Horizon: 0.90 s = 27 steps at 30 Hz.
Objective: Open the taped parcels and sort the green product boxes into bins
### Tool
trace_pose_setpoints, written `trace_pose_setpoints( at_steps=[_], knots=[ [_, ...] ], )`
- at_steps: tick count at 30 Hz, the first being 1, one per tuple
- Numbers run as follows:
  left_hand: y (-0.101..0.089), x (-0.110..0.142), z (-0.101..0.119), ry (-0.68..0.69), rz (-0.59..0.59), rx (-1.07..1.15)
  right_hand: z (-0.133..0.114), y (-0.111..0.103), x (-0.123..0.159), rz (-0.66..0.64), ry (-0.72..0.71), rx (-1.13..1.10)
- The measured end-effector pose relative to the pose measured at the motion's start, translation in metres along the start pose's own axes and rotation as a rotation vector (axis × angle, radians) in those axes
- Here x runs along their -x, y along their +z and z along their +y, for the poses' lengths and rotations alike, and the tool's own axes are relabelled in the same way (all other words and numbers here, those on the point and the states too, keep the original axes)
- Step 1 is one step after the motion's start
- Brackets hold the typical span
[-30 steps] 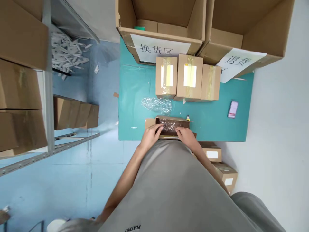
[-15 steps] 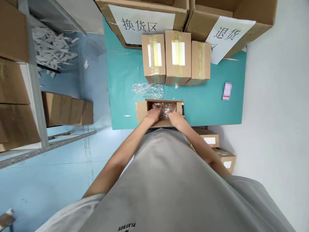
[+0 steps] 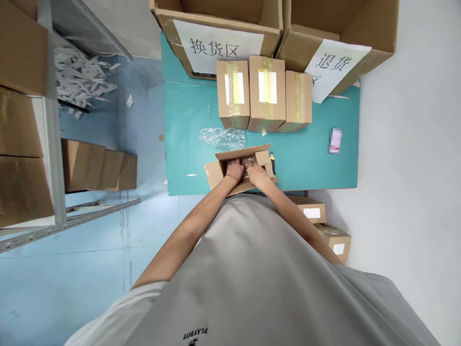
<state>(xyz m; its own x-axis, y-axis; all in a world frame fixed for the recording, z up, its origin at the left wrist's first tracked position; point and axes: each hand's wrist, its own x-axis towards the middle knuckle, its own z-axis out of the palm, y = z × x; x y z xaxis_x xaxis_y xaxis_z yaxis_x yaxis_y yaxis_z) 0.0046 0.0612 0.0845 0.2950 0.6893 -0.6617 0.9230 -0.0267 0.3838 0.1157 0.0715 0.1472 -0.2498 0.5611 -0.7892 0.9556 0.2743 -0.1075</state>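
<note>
An open cardboard box (image 3: 230,154) stands near the front edge of the teal table, turned slightly askew with its flaps up. Clear bubble wrap (image 3: 248,162) shows inside it. My left hand (image 3: 235,170) reaches in at the left part of the box, closed at the wrap, its fingertips partly hidden. My right hand (image 3: 256,174) is closed on the wrap at the right, close to the raised end flap. Whatever lies beneath the wrap is hidden. Just beyond the box, a loose piece of bubble wrap (image 3: 223,138) lies on the table.
Three taped boxes (image 3: 267,113) stand behind on the teal table (image 3: 194,108). Two large open cartons (image 3: 234,29) with paper signs stand at the back. A blurred pinkish item (image 3: 335,140) lies right. A shelf with boxes (image 3: 21,129) is left; labelled boxes (image 3: 311,213) sit below right.
The open box has rotated slightly and its flaps stand differently, the right one folded inward. Both hands have shifted with it, the left one deeper inside. The whole view has moved a little.
</note>
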Motion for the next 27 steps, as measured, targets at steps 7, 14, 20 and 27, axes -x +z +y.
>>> trace_pose_setpoints(
  at_steps=[7, 14, 20, 27],
  knots=[
    [-0.05, 0.099, -0.035, 0.173, 0.426, 0.127, 0.0, -0.017, 0.045, 0.153, -0.018, -0.031],
    [-0.125, 0.079, -0.117, 0.264, 0.906, 0.473, -0.048, -0.099, 0.027, 0.478, -0.164, -0.173],
    [-0.122, -0.019, -0.156, 0.048, 0.522, 0.244, -0.068, -0.128, -0.096, 0.209, -0.077, -0.026],
    [-0.078, -0.074, -0.141, -0.143, 0.128, 0.104, -0.067, -0.103, -0.17, -0.093, 0.056, -0.025]
  ],
)
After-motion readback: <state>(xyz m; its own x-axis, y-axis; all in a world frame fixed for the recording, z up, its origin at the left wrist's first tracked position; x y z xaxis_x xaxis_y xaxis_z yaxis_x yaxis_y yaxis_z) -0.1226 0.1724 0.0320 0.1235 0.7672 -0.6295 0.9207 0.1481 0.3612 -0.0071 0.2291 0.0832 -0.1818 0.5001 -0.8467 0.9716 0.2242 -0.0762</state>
